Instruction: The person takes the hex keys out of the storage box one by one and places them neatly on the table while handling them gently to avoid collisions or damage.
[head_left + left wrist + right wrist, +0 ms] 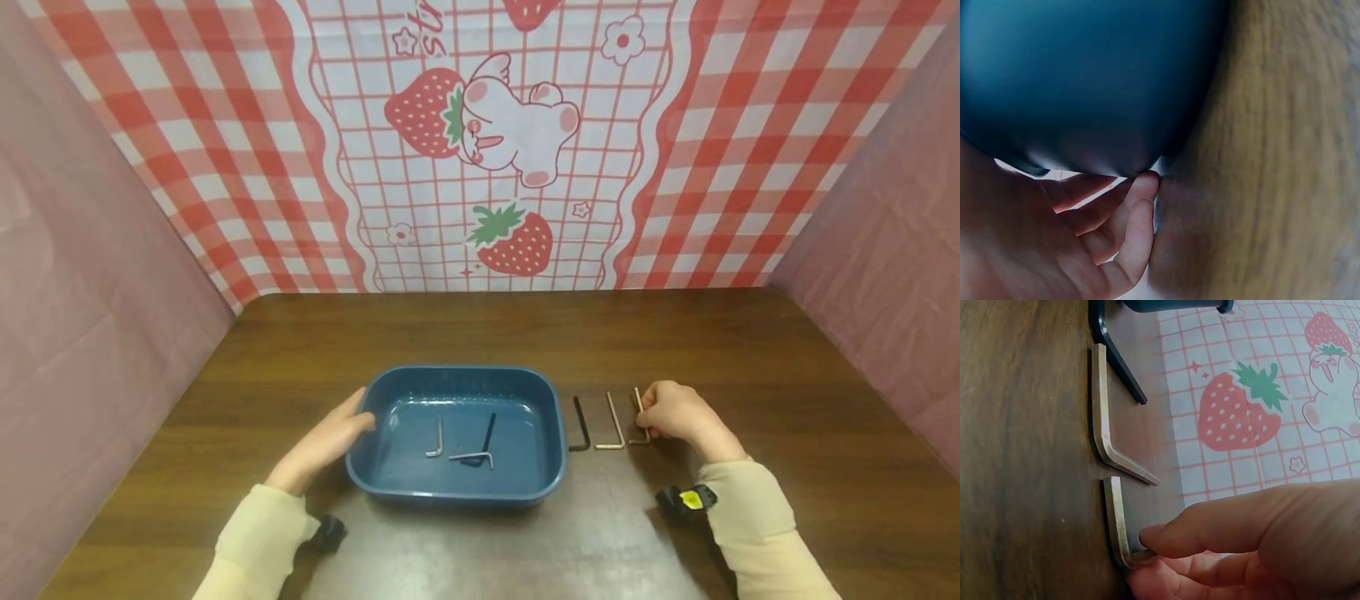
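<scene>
Near the blue rectangular glossy tray (461, 385), right fingers (1154, 579) pinch golden L-shaped metal hex key (1117, 519); left fingers (1138, 234) grip tray; best lifted vertically.

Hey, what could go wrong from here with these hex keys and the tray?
The right hand pinches the rightmost gold hex key, which is slim and might slip. The gold key beside it lies close and could get nudged. If the left hand gripping the blue tray tilts it, the loose hex keys inside could slide.
</scene>
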Motion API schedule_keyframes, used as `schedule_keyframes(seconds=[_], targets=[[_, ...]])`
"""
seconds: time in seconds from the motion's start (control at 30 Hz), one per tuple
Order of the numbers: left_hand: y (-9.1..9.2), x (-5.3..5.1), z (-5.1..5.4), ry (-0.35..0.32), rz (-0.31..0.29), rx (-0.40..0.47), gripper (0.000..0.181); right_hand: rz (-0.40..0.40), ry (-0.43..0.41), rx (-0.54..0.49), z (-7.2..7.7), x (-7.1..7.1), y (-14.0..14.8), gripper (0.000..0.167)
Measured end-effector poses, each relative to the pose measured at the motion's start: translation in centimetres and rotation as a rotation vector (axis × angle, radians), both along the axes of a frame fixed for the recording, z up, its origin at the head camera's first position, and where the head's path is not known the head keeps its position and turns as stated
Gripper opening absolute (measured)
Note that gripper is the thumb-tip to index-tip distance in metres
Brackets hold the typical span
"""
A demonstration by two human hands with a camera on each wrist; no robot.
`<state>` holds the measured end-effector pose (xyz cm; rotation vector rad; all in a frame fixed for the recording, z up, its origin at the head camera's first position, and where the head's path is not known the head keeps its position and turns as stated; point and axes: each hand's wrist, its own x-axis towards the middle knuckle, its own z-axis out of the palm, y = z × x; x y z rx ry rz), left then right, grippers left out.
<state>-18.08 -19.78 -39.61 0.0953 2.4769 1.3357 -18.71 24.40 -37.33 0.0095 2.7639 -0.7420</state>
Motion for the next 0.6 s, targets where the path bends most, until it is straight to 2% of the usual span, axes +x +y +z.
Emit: schedule_keyframes(seconds=[0.17,0.6], targets=[[0.05,0.05,0.04,0.011,-0.002,0.006,0.067,0.008,0.022,0.05,0.06,0.09,-0.11,0.009],[0.17,0.27,0.45,0.014,-0.01,0.003,0.068,0.013,0.059,0.103,0.22,0.19,-0.47,0.008]])
